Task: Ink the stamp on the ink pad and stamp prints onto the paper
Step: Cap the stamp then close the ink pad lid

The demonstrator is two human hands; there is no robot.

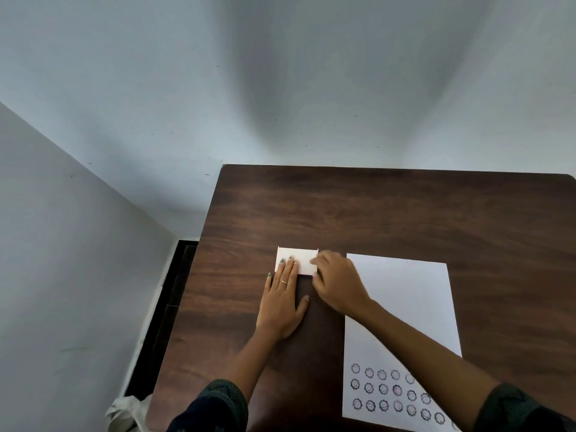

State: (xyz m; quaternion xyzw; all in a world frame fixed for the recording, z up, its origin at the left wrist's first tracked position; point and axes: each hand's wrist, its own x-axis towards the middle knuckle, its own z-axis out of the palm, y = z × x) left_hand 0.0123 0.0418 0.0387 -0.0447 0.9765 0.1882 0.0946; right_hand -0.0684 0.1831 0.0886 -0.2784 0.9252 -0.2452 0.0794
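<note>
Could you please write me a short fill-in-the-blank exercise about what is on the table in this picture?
1. The left hand lies flat with its fingertips on a small ____ box.
2. The sheet of paper lies to the ____ of that box.
3. The prints stand in ____ rows at the near end of the sheet.
4. The right hand touches the box's ____ edge.

Missing words: white; right; three; right
</note>
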